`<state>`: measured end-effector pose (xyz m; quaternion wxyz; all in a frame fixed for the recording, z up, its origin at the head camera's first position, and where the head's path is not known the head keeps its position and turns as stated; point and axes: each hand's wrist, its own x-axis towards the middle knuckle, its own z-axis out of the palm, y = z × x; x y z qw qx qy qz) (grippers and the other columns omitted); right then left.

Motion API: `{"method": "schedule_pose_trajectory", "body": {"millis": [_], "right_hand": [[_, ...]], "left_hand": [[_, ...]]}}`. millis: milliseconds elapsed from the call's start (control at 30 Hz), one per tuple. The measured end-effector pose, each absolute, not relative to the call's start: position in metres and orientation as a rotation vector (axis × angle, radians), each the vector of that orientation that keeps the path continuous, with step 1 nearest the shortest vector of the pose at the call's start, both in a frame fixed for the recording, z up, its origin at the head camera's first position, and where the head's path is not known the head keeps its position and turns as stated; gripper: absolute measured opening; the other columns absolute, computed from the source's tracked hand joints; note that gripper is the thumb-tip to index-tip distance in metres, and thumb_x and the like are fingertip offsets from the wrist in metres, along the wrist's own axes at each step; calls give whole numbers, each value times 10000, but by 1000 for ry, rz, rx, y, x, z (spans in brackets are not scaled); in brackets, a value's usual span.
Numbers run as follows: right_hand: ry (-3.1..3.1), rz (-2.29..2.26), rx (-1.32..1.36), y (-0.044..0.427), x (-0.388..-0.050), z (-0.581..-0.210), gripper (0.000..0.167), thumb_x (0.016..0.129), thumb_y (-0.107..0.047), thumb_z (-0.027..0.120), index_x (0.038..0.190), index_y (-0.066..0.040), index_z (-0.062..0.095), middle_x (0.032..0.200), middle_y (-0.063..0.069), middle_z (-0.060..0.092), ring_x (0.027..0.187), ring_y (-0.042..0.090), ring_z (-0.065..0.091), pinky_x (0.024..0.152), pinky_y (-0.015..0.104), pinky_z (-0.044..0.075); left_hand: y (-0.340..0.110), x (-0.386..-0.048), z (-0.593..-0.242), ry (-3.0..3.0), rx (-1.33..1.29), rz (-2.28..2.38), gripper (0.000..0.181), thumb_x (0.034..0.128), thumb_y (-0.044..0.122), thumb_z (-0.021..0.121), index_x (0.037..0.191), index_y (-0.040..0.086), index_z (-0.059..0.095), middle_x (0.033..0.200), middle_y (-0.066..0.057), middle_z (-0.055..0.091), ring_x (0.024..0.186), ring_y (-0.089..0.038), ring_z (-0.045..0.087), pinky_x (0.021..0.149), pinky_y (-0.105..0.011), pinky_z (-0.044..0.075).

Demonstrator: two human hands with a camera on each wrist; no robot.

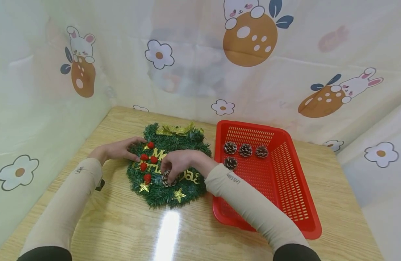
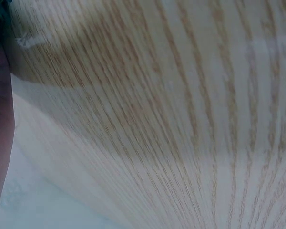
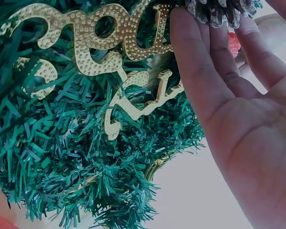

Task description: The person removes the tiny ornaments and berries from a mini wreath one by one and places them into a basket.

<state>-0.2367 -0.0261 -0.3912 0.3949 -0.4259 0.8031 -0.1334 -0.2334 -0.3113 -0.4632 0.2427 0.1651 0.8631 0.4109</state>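
A green tinsel wreath [image 1: 156, 197] lies on the table, bearing gold lettering [image 1: 191, 176], several red berries [image 1: 147, 178] and gold stars [image 1: 179, 195]. My right hand [image 1: 182, 160] pinches a white-tipped pine cone [image 1: 165, 180] over the wreath's lower middle. In the right wrist view, the fingertips hold this pine cone [image 3: 222, 11] at the top edge, beside the lettering. The left hand [image 1: 119, 149] rests at the wreath's left edge with its fingers spread. Only a sliver of that hand [image 2: 1, 114] shows in the left wrist view.
A red plastic basket [image 1: 299, 181] stands right of the wreath, under my right forearm. Several pine cones [image 1: 245, 150] lie in its far left part. A gold bow [image 1: 175, 129] tops the wreath. Printed curtains [image 1: 193, 72] hang behind the wooden table [image 1: 122, 217].
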Motion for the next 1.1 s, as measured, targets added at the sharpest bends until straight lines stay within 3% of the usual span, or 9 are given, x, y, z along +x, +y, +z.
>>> {"method": "schedule_pose_trajectory", "body": {"millis": [367, 600, 900, 1100], "right_hand": [[2108, -438, -1064, -19, -237, -378, 342, 857, -225, 756, 1177, -147, 663, 1133, -55, 608, 1053, 99, 554, 893, 282, 475], [2100, -602, -1052, -3, -245, -365, 370, 881, -218, 732, 1230, -135, 642, 1181, -42, 608, 1112, 128, 545, 919, 301, 468], [2146, -762, -982, 11, -245, -343, 366, 871, -203, 750, 1214, -135, 644, 1119, -36, 648, 1086, 160, 590, 920, 333, 475], [2133, -835, -963, 20, -243, -336, 383, 912, -228, 700, 1274, -130, 623, 1206, -30, 614, 1150, 169, 568, 950, 344, 472]], "left_hand": [[-311, -230, -462, 2346, 434, 1131, 774, 893, 226, 733, 1518, 138, 287, 1536, -237, 241, 1405, -465, 206, 1095, -659, 196], [-312, -232, -462, 2346, 431, 1123, 782, 897, 232, 729, 1525, 140, 273, 1538, -246, 231, 1403, -466, 207, 1096, -656, 199], [-311, -231, -459, 2340, 412, 1121, 787, 893, 245, 734, 1523, 137, 276, 1539, -242, 225, 1402, -467, 207, 1095, -658, 197], [-309, -231, -459, 2329, 392, 1117, 792, 893, 244, 734, 1526, 137, 270, 1541, -244, 215, 1406, -466, 194, 1094, -662, 190]]}}
